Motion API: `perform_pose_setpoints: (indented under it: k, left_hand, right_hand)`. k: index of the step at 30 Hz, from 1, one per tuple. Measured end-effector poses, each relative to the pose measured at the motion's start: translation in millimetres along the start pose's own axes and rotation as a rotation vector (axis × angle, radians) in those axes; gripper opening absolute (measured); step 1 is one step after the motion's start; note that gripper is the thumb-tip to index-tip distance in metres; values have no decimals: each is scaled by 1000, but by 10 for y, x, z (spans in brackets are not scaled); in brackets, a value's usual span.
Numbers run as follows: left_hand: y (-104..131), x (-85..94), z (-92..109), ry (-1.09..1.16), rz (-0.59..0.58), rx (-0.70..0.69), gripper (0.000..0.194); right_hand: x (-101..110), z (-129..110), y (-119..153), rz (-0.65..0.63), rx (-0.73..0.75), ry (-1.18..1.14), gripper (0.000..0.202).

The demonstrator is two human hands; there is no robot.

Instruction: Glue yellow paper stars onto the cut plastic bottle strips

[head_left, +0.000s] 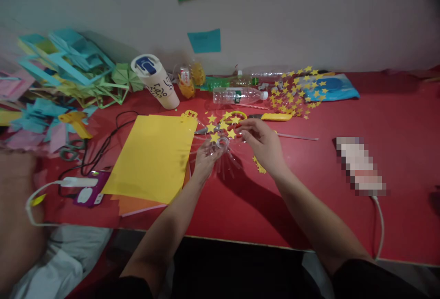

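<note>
red flat tabletop [309, 207] is stretching below both hands. left hand [206, 156] is gripping a clear plastic piece [222, 142] with round rim and thin fanned strips. yellow paper stars [223, 127] are sitting on it, between the hands. right hand [264, 145] is reaching to the stars, thumb and fingers close together; can't tell if pinching. yellow rectangular paper sheet [151, 157] is lying left of the grip, clear plastic bottle [223, 95] beyond.
</note>
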State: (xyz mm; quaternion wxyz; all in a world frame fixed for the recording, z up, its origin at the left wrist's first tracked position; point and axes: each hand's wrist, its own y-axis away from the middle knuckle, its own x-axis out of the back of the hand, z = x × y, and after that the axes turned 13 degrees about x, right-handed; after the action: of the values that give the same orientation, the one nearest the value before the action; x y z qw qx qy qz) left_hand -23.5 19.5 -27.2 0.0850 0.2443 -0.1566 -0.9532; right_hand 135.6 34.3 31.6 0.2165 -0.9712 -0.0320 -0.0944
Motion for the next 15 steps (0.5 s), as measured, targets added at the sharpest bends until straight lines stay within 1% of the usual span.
perform_pose_setpoints:
  k: [5, 9, 11, 13, 15]
  left_hand:
    - [65, -32, 51, -57, -36, 20, 49]
    - [96, -49, 50, -56, -60, 6, 44]
    - [103, -57, 47, -46, -57, -12, 43]
    - [108, -65, 54, -36, -49, -30, 42]
    - [106, -75, 68, -32, -42, -43, 41]
  right_hand:
    - [76, -42, -40, 28, 65, -40, 14]
    - [117, -67, -49, 53, 85, -43, 12]
    - [129, -72, -52, 44, 99, -32, 12]
    - [148, -102, -53, 27, 117, 22, 12]
    - [181, -182, -46, 53, 189, 149, 13]
